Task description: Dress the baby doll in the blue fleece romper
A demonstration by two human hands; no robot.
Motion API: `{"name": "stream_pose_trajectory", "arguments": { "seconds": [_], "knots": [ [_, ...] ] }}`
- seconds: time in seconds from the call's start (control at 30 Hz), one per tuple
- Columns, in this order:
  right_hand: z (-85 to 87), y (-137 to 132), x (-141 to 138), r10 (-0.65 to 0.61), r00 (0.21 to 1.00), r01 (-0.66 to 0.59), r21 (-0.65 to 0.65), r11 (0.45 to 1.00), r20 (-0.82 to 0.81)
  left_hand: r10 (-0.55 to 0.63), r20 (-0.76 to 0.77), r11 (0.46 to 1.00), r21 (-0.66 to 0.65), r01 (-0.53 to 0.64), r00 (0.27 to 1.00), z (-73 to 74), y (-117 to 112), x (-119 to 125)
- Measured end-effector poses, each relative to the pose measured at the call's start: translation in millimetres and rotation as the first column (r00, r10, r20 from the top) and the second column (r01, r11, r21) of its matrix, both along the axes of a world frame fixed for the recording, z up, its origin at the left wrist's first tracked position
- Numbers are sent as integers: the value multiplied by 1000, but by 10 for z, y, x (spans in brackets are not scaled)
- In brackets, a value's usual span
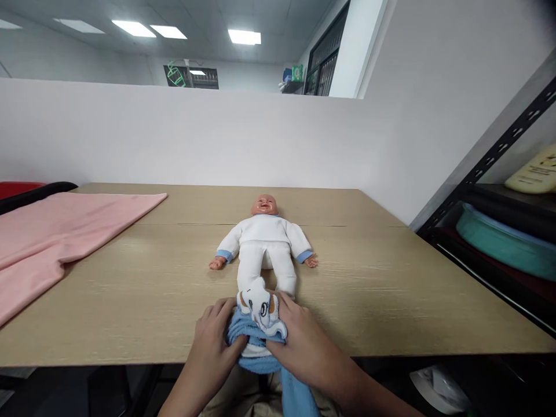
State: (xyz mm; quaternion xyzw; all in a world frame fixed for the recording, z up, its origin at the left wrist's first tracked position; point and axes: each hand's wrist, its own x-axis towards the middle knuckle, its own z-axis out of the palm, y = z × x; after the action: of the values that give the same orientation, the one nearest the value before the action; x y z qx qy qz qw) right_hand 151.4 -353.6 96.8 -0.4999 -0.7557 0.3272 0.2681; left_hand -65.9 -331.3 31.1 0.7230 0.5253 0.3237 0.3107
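Between the left hand [212,341] and the right hand [299,341], at the near edge of the pale wooden surface [391,301], both closed on it, sits a bunched blue-and-white baby garment [259,324]. Working it onto the legs seems in hand; feeding feet through comes next. Just beyond lies the white-suited plastic baby doll [264,243], its long axis running away, head farthest.

matt wood table [130,289], soft cloth garment [256,339]

Pink cloth [65,231] left; doll [264,243] ahead
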Motion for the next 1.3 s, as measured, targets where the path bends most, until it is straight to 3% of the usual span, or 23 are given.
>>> {"name": "stream_pose_trajectory", "arguments": {
  "seconds": [0.1, 0.23, 0.33, 0.43, 0.67, 0.8, 0.9, 1.03, 1.17, 1.3],
  "knots": [
    [-9, -8, 24, 16, 1000, -16, -5, 1000, 18, 0, 116, 1000, -22, 2, 993, -38, -17, 22],
    [-76, -63, 36, 23, 985, -13, -61, 998, 169, -60, 229, 993, -90, 82, 972, -147, -95, 73],
    [-125, -103, 44, 12, 970, 9, -84, 996, 243, -140, 294, 987, -38, 158, 946, -226, -155, 101],
    [-144, -99, 58, -27, 979, 37, -46, 998, 204, -168, 324, 984, 8, 175, 931, -240, -163, 91],
    [-164, 45, 58, -83, 997, 83, 66, 994, 0, -120, 235, 991, -30, 131, 965, -5, 52, -76],
    [-118, 172, 102, -30, 998, 37, 133, 990, -52, -175, 204, 984, 73, 163, 963, 165, 240, -151],
    [-62, 316, 160, 48, 998, -40, 202, 978, -32, -256, 162, 964, 120, 239, 953, 257, 400, -201],
    [-48, 547, 213, 158, 987, -159, 335, 929, 30, -417, 117, 909, 33, 416, 901, 311, 622, -261],
    [-67, 755, 243, 231, 972, -232, 302, 925, 41, -503, 119, 860, -26, 509, 856, 324, 793, -275],
    [-42, 851, 237, 254, 967, -246, 219, 944, -10, -485, 86, 874, 8, 486, 871, 305, 887, -274]
  ]
}}
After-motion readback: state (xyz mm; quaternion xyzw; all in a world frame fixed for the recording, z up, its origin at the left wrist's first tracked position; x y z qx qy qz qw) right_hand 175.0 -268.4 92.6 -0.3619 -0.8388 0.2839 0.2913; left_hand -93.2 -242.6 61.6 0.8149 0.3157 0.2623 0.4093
